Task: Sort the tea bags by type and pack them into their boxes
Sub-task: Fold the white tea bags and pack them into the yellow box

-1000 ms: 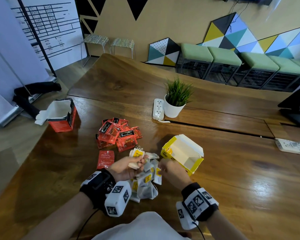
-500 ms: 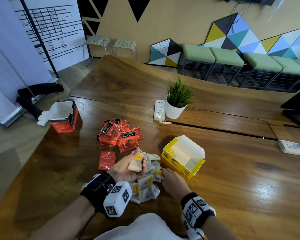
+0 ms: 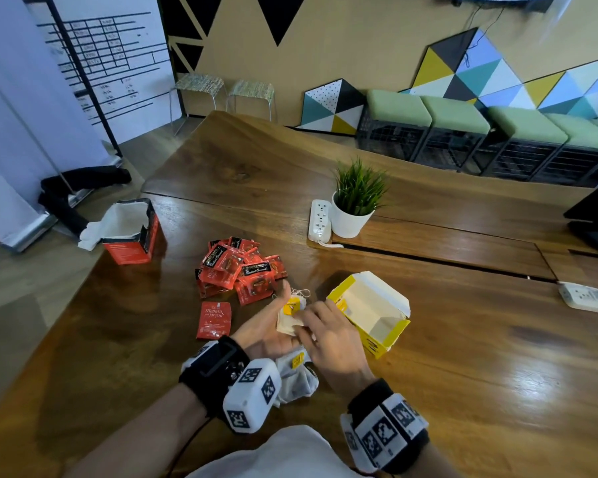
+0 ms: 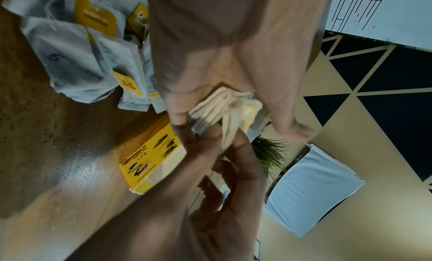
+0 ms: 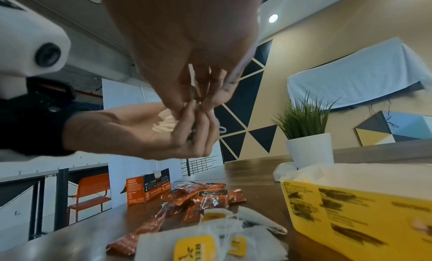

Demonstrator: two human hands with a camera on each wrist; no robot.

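Note:
My left hand [image 3: 273,317] is raised palm-up over the table and grips a small stack of white tea bags with yellow tags [image 3: 288,320] between thumb and fingers. In the left wrist view the stack [image 4: 219,106] shows edge-on. My right hand [image 3: 313,320] meets it from the right and pinches the tea bags [image 5: 192,84] with its fingertips. More white tea bags [image 3: 297,377] lie heaped under both hands. The open yellow box [image 3: 387,334] lies just right of the hands. A pile of red sachets [image 3: 239,270] and one loose red sachet [image 3: 214,320] lie to the left. The open red box [image 3: 132,248] stands at the far left.
A potted plant [image 3: 354,208] and a white power strip [image 3: 320,220] stand behind the yellow box. A second power strip [image 3: 589,298] lies at the right edge, below a dark monitor base [image 3: 594,219]. The wooden table [image 3: 480,357] is bare to the right.
My right hand has left the heap on the table and risen to the stack in my left hand. My left hand has shifted slightly right with the stack.

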